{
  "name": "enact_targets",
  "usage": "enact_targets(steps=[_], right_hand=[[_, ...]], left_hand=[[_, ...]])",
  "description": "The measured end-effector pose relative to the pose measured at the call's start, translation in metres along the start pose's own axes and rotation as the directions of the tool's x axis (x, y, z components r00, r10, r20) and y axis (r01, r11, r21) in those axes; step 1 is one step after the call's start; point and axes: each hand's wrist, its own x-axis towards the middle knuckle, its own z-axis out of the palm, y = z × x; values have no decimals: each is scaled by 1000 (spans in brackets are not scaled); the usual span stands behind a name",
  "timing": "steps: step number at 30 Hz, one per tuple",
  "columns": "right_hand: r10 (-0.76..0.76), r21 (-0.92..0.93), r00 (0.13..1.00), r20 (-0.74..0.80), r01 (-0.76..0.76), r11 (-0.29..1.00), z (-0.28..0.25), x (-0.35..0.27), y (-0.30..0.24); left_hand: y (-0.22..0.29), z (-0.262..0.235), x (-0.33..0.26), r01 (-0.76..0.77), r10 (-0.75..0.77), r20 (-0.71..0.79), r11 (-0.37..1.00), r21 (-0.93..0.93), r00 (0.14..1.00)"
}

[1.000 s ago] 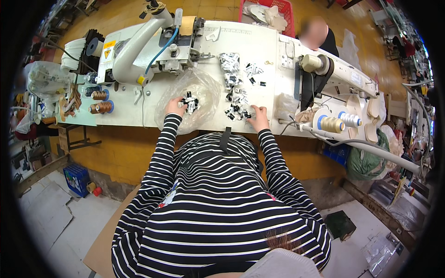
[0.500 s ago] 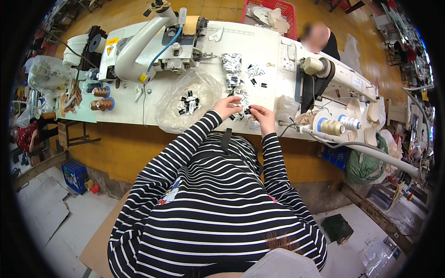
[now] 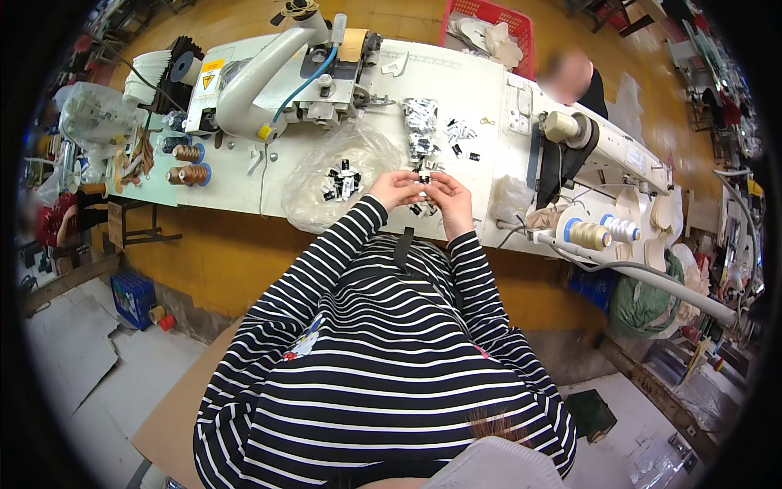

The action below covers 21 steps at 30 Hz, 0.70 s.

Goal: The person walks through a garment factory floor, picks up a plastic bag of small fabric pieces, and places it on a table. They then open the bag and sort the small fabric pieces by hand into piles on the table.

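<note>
The left hand (image 3: 395, 190) and right hand (image 3: 450, 200) are meeting above the worktop (image 3: 482, 196), both sets of fingers pinching one small piece (image 3: 423, 194) between them. To their left, one clear bag (image 3: 308, 205) is holding black-and-white pieces (image 3: 343, 181), too jumbled for me to count; two brown spools (image 3: 192, 174) are sitting farther left.

I am wearing a black, long-sleeved fabric top (image 3: 383, 359) patterned with narrow white stripes. The small rectangular piece (image 3: 423, 178) I am holding is showing black and white; a loose pile of small flat pieces (image 3: 343, 181) is repeating both colours. The flat worktop (image 3: 481, 204) is appearing white. At left, two cone-wound thread spools (image 3: 188, 153) are showing copper brown; at right, a thick thread spool (image 3: 588, 235) is showing cream. A slim curved hose (image 3: 305, 85) is showing blue, an open-topped plastic crate (image 3: 447, 26) red.
</note>
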Motion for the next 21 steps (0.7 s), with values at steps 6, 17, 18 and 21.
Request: enact_targets(steps=[6,17,18,21], right_hand=[[-193,-302,980,44,197,933,-16,14,17],[-256,-932,966,-30,66,358,-88,23,92],[-224,-930,973,-62,26,366,-91,16,97],[-166,-877,976,-144,-48,477,-92,14,99]], left_hand=[[-9,-63,5,-127,189,-187,945,301,964],[-33,-128,-5,80,436,-446,639,765,782],[-35,-121,-11,32,436,-406,649,760,803],[-33,-94,-7,-31,381,-331,695,718,864]])
